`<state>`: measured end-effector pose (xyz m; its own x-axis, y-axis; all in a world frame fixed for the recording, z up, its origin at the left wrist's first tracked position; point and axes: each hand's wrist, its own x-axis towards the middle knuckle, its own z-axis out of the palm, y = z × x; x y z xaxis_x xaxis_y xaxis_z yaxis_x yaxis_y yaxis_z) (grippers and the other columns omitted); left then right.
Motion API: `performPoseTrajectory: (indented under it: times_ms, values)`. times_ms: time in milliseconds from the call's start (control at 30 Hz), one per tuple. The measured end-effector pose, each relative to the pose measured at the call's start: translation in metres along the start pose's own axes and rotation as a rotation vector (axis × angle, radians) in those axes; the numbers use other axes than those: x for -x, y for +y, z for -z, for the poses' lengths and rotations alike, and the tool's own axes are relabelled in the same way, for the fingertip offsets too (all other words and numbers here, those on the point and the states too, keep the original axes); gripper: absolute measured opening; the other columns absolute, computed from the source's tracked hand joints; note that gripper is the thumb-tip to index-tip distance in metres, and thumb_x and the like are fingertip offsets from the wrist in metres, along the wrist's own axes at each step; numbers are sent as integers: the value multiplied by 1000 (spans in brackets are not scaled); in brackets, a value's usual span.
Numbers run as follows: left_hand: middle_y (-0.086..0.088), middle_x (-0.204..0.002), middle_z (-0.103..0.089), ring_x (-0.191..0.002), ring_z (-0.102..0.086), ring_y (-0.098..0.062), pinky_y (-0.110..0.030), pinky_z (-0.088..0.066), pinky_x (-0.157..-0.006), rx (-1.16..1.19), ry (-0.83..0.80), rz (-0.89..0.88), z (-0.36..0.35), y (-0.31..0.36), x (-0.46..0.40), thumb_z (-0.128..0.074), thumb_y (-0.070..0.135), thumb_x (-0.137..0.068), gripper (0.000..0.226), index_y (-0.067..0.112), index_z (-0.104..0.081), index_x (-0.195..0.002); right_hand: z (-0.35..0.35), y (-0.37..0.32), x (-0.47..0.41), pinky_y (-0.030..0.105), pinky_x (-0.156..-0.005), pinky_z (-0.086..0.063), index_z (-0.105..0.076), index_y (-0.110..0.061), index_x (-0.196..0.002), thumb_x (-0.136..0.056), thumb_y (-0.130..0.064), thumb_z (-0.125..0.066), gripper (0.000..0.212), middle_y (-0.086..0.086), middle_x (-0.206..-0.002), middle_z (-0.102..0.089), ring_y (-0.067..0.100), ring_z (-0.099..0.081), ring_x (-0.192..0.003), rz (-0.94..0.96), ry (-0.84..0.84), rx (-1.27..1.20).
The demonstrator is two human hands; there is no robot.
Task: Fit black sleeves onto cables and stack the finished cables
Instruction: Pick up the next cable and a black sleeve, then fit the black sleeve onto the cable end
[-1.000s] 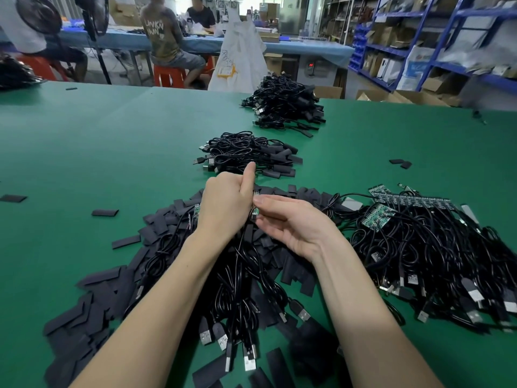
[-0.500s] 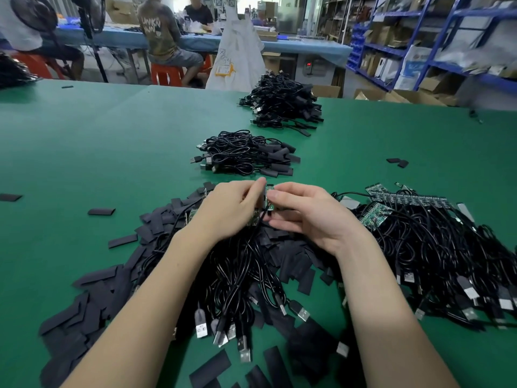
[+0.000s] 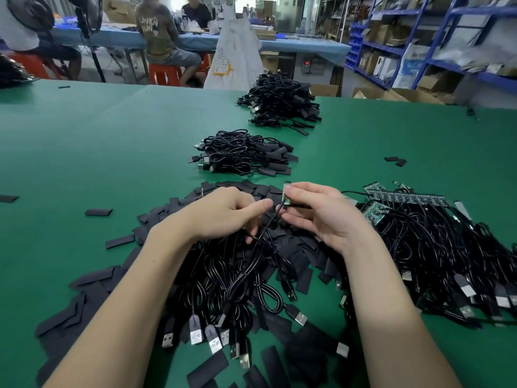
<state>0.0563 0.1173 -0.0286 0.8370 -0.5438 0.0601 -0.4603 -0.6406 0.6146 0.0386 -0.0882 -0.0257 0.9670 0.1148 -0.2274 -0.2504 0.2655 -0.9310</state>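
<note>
Green board (image 3: 287, 194) pinched in right hand (image 3: 321, 217)

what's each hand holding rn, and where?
Right hand pinches the small green circuit board at its end. Left hand holds that board's black cable lower down.

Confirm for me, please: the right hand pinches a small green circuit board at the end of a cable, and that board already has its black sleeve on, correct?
Not quite. In the head view the right hand does pinch the small green circuit board at the end of a cable, but the board is bare; no black sleeve covers it yet. The left hand holds the cable lower down.
</note>
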Motion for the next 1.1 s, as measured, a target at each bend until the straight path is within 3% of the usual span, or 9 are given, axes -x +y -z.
performPoseTrajectory:
  times_ms: [100,167,233,367,467,667,800,967,1100]
  values:
    - [0,-71,-68,-83,-67,-22,-41,-48,-93,38,-4,60,3,2,2,-39,66,-96,70,20,-61,-47,4,0,0,22,-60,-59,-68,-5,-96,-91,-7,-72,7,6,-73,-76,16,-75,-68,12,84,-41]
    - [3,-62,-58,-68,-59,-20,-40,-51,-85,108,1,74,7,5,5,-44,70,-89,68,20,-52,-44,8,-1,-1,23,-60,-59,-68,-4,-97,-91,-7,-72,8,6,-72,-76,18,-76,-70,28,145,-62]
    - [7,-60,-50,-64,-51,-19,-45,-50,-87,156,-13,65,10,7,8,-48,68,-87,65,20,-45,-43,9,-2,0,24,-61,-60,-68,-3,-99,-92,-8,-72,10,8,-76,-76,19,-77,-73,51,168,-64]
    - [-1,-85,-67,-86,-63,-23,-48,-46,-97,120,-92,39,12,11,8,-51,68,-86,54,24,-68,-60,2,-4,1,27,-61,-61,-61,-8,-105,-98,-11,-65,9,10,-89,-77,26,-78,-80,90,54,-64]
    - [0,-98,-69,-99,-65,-20,-46,-43,-103,76,-126,28,13,12,8,-55,60,-92,47,28,-72,-62,-6,-3,2,26,-61,-60,-57,-5,-107,-101,-10,-60,8,12,-91,-78,30,-77,-83,63,-12,-40]
    - [8,-106,-69,-104,-64,-7,-33,-39,-108,95,-106,26,17,13,9,-48,70,-88,57,28,-74,-59,-22,2,-4,27,-64,-61,-51,-4,-102,-102,-6,-56,5,12,-82,-76,33,-77,-81,174,134,-279]
    - [20,-110,-69,-108,-62,6,-28,-40,-103,192,-101,36,22,13,13,-49,72,-86,61,25,-78,-61,-20,5,-6,29,-68,-62,-49,-6,-106,-104,-8,-55,6,18,-98,-71,31,-77,-83,221,236,-282]
    - [22,-117,-67,-117,-59,2,-38,-36,-114,210,-119,25,24,13,15,-49,79,-79,61,28,-79,-65,-16,7,-10,31,-72,-63,-48,-8,-102,-104,-11,-54,7,16,-100,-70,28,-78,-82,249,329,-247]
    - [21,-115,-67,-115,-61,-4,-47,-39,-112,212,-116,28,24,10,15,-50,79,-79,64,23,-73,-57,-13,4,-9,31,-73,-63,-47,-8,-102,-105,-9,-53,6,16,-96,-70,28,-78,-81,289,376,-295]
